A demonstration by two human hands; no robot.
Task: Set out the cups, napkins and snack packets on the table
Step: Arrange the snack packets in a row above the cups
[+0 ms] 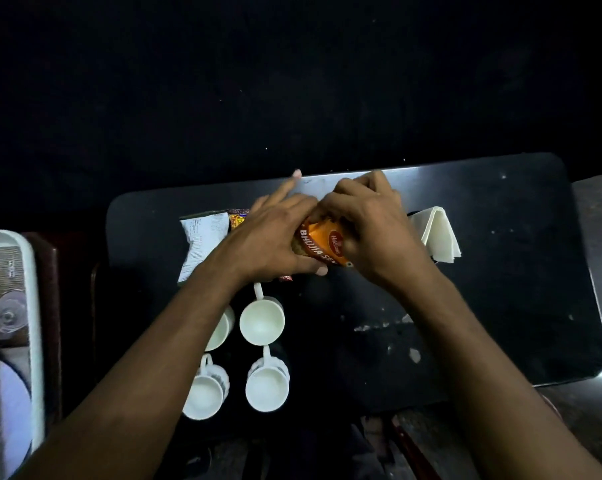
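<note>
An orange snack packet point(323, 242) is held above the far middle of the black table point(500, 306). My left hand point(275, 237) grips its left side and my right hand point(368, 223) grips its right side. A white and yellow snack packet point(204, 240) lies flat to the left, partly under my left forearm. Several white cups point(262, 322) stand in two rows near the table's front left; my left arm hides part of one. A folded stack of white napkins point(438, 237) lies to the right of my right hand.
A white tray point(15, 244) holding a clear glass point(8, 315) stands off the table at the far left. The table's right half is bare black surface with pale scuff marks point(410, 355). Everything beyond the far edge is dark.
</note>
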